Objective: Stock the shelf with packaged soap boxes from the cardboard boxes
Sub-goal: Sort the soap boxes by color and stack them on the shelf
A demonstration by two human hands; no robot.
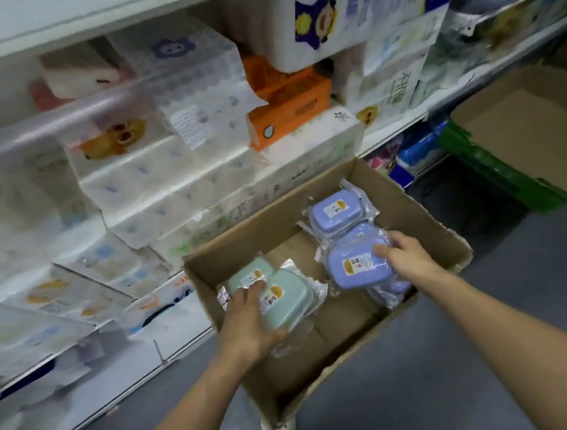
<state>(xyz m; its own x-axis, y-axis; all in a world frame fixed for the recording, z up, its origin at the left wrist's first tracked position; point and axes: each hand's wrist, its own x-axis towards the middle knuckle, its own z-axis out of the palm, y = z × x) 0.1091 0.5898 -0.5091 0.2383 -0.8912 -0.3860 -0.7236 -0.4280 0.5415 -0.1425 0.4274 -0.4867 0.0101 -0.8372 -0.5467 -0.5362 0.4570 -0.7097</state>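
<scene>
Open cardboard box on the floor, just beside the shelf. Soap boxes are seen inside in two clusters, bare cardboard between them.

Left hand: fingers curled over a pale green soap box at the box's 8 o'clock corner; a second green one touches it at its 10 o'clock. Long axis of the gripped box runs roughly 1 to 7 o'clock.

Right hand: fingers and thumb closed on the far end of a lilac soap box at the 3 o'clock side; more lilac boxes are stacked toward 12 o'clock.

Shelf lies at 9 to 11 o'clock from both hands; the left hand is nearer, so it is judged likelier to place first.

Materials: soap boxes are hard, rounded-rectangular plastic, each with a label, sealed in crinkly clear film, likely slippery. Shelf stock is soft, film-wrapped tissue packs.
</scene>
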